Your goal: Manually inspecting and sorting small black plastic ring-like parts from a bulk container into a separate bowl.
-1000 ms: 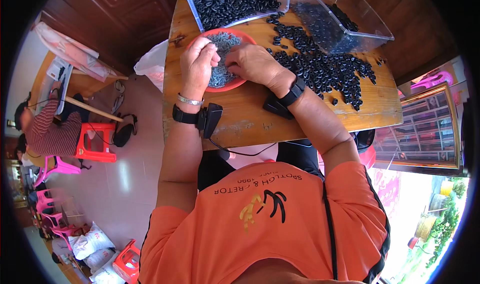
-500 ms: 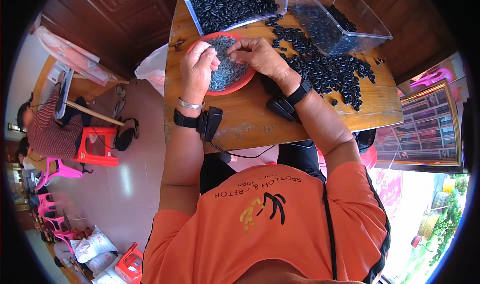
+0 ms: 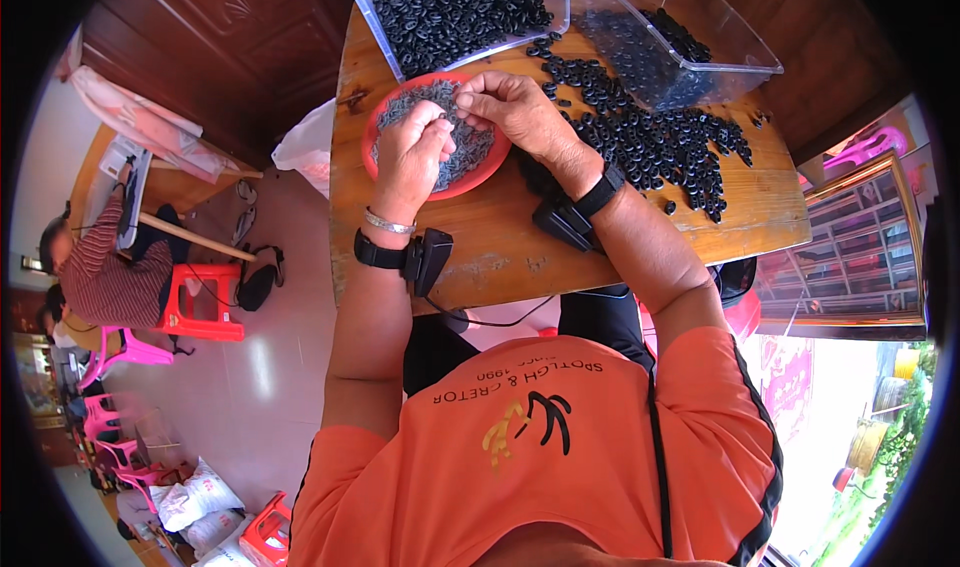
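My left hand [image 3: 415, 152] is curled closed over a round red bowl [image 3: 372, 157]; whatever its fingers hold is hidden. Small grey pieces [image 3: 462, 162] fill the bowl, too small to name. My right hand [image 3: 512, 114] pinches thumb and forefinger together above the bowl's right side, close to the left fingertips. I cannot make out what sits in that pinch. Right of my right hand, many small black oval parts [image 3: 640, 152] lie spread over the wooden table [image 3: 480, 267].
A clear tub [image 3: 390, 52] full of black oval parts stands at the table's far side. Another clear tub [image 3: 735, 82] lies beside it with more inside. A white bag [image 3: 308, 147] hangs at the left edge. Further left a person [image 3: 115, 277] sits near a red stool [image 3: 205, 317].
My left hand has moved slightly right and nearer to me, still closed. The right hand stays pinched in nearly the same place. The whole view has shifted a little.
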A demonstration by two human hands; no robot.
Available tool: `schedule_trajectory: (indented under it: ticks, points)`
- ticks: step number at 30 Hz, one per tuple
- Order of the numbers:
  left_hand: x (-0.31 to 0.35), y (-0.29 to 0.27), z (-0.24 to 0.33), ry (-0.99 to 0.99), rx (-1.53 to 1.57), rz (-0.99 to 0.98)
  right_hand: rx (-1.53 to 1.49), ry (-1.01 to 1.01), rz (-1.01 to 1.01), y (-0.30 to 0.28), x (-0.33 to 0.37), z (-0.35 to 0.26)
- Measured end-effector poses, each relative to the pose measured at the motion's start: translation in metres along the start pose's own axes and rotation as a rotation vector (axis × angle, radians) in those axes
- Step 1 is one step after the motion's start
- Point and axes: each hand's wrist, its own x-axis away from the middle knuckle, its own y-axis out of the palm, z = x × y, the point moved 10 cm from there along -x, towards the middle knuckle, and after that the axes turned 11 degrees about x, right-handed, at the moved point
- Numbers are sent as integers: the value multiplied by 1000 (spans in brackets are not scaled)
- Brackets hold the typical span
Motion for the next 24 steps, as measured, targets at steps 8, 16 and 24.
schedule_trajectory:
  ticks: [8,16,24]
  points:
    - [0,-10,7,40,4,79,-19,-5,-18,4,-1,6]
    - [0,-1,-8,-116,246,2,40,-81,-52,16,0,4]
    - [-1,-8,-3,-72,252,18,224,-92,-1,12,6,-11]
